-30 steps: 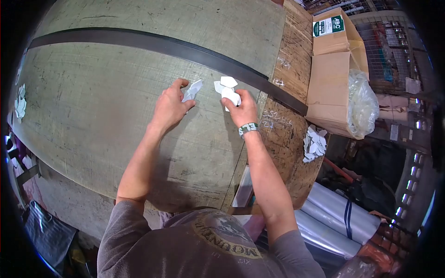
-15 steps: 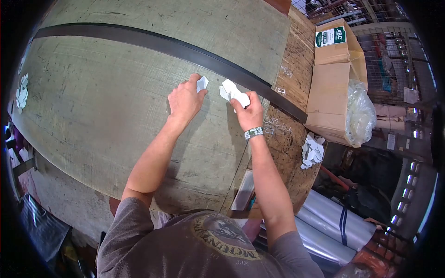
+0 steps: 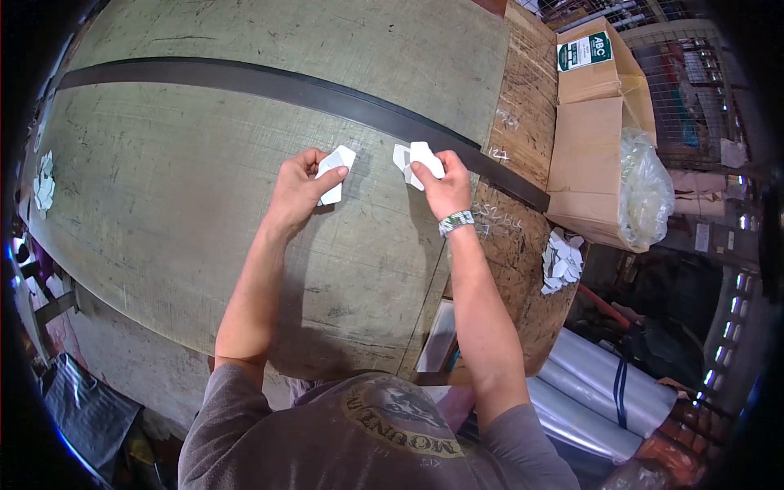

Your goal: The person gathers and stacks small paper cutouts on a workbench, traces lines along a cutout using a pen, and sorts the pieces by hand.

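Note:
My left hand (image 3: 304, 186) grips a white flat piece (image 3: 336, 173) with angled corners, the thumb pressed on its face. To the right, my right hand (image 3: 445, 184) is closed on several similar white flat pieces (image 3: 425, 158), fanned out between thumb and fingers. Both hands hover over the greenish worktable (image 3: 196, 220), apart from each other. Whether the pieces are paper, card or plastic I cannot tell.
A long dark metal bar (image 3: 269, 84) crosses the table beyond my hands. White scraps lie in a pile (image 3: 562, 263) at the right edge and another pile (image 3: 44, 184) far left. A cardboard box (image 3: 590, 163) holding clear plastic stands right; silvery rolls (image 3: 600, 392) lie below.
My left hand has drawn left and slightly down, away from the right, and its white piece now shows more fully. The right hand's pieces have turned a little. The view has shifted slightly.

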`<state>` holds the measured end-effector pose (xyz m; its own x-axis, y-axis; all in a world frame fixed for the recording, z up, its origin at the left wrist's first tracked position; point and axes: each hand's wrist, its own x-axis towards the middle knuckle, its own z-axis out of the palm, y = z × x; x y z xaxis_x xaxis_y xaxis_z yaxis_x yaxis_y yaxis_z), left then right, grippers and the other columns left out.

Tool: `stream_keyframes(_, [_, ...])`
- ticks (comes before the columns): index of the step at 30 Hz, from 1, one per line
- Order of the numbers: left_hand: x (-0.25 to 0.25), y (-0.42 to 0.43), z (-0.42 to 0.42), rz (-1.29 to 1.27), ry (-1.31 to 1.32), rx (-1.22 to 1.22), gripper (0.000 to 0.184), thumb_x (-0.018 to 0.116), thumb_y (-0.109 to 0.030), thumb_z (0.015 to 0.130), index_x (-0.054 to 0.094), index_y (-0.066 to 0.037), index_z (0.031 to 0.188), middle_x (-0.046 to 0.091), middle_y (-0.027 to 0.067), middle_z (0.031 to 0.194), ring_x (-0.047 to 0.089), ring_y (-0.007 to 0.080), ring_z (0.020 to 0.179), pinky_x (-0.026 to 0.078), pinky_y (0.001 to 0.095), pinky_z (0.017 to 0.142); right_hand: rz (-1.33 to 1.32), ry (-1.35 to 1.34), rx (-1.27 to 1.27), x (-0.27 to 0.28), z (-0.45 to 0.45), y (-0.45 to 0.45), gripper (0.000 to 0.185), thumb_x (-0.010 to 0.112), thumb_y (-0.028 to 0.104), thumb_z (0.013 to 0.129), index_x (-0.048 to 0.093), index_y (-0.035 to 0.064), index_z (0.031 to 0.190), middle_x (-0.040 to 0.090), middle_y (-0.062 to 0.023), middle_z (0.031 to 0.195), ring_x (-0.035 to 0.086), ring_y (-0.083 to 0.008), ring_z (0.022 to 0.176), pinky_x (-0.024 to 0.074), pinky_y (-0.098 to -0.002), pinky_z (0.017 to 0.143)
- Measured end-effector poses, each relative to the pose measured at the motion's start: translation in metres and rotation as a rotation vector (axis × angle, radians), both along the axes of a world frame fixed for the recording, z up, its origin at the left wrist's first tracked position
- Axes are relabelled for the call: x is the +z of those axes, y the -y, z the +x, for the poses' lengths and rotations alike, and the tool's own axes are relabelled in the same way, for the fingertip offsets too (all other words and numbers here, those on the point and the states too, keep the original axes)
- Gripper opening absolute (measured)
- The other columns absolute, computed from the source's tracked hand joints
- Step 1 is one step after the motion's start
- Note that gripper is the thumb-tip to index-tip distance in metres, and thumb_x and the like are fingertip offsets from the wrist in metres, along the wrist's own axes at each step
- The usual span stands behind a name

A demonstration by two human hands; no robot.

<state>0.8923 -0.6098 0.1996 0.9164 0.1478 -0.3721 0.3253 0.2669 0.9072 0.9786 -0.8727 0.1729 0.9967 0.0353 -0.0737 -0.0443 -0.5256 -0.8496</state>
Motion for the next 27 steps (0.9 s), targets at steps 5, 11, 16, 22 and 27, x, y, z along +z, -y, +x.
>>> stream_keyframes(5, [0.002, 0.012, -0.009, -0.112, -0.006, 0.011, 0.026, 0.082, -0.018, 0.091, 0.066, -0.002, 0.104, 0.068, 0.0019, 0.084, 0.061, 0.0073, 0.069, 0.047, 0.0254, 0.057, 0.535, -0.359, -0.123, 0.043, -0.027, 0.020, 0.033, 0.083, 0.024, 0.093, 0.063, 0.0019, 0.107, 0.072, -0.0045, 0.089, 0.062, -0.0066, 0.073, 0.0478, -0.0237, 0.059])
stream_keyframes(11, [0.001, 0.033, -0.027, -0.190, -0.012, -0.022, 0.026, 0.077, -0.017, 0.095, 0.065, -0.003, 0.113, 0.067, 0.0002, 0.085, 0.060, 0.0061, 0.070, 0.046, 0.0242, 0.060, 0.560, -0.331, -0.185, 0.056, -0.052, 0.025, 0.033, 0.082, 0.022, 0.094, 0.066, 0.0008, 0.114, 0.074, -0.0046, 0.093, 0.064, -0.0093, 0.070, 0.0470, -0.0241, 0.054])
stream_keyframes(16, [0.024, 0.041, -0.048, -0.259, -0.065, -0.033, 0.023, 0.069, -0.018, 0.100, 0.064, -0.003, 0.116, 0.066, 0.0005, 0.086, 0.060, 0.0075, 0.072, 0.045, 0.0247, 0.059, 0.396, -0.161, -0.016, 0.026, -0.025, -0.002, 0.038, 0.082, 0.019, 0.091, 0.067, 0.0019, 0.122, 0.072, -0.0086, 0.103, 0.070, -0.0179, 0.089, 0.0561, -0.0330, 0.074])
stream_keyframes(22, [0.017, 0.038, -0.079, -0.229, -0.063, -0.043, 0.016, 0.062, -0.018, 0.104, 0.062, -0.005, 0.114, 0.063, 0.0007, 0.082, 0.059, 0.0083, 0.065, 0.047, 0.0231, 0.054, -0.325, -0.154, -0.046, 0.019, -0.015, -0.053, 0.049, 0.078, 0.019, 0.089, 0.060, 0.0093, 0.134, 0.053, -0.0186, 0.138, 0.064, -0.0420, 0.118, 0.0546, -0.0532, 0.099])
stream_keyframes(27, [-0.002, 0.014, -0.109, -0.198, -0.064, -0.008, 0.010, 0.064, -0.018, 0.105, 0.060, -0.009, 0.106, 0.063, 0.0017, 0.078, 0.057, 0.0081, 0.060, 0.047, 0.0229, 0.051, -0.297, -0.059, -0.009, 0.036, -0.025, -0.049, 0.040, 0.074, 0.015, 0.091, 0.053, 0.0066, 0.125, 0.056, -0.0196, 0.132, 0.066, -0.0424, 0.113, 0.0560, -0.0536, 0.092])
